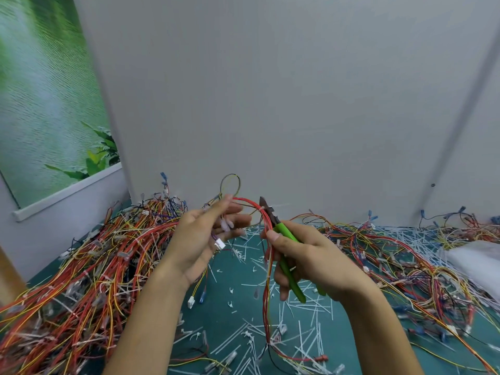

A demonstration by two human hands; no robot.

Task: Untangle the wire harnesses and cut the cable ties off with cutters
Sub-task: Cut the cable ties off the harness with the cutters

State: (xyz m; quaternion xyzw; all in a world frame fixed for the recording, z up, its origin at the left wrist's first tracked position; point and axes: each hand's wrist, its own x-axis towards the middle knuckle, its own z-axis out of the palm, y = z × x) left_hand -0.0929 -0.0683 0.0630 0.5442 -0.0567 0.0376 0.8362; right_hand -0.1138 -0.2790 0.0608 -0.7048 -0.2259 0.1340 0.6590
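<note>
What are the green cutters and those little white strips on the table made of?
Cutters: the handles look like glossy green plastic or rubber, and the dark, dull head looks like metal. White strips: probably plastic cable-tie pieces, because they are thin, stiff, straight and matte. The blur leaves this uncertain.

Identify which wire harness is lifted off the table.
The red harness arching between the left hand and the cutters in the right hand; the left pile and right pile lie on the table.
</note>
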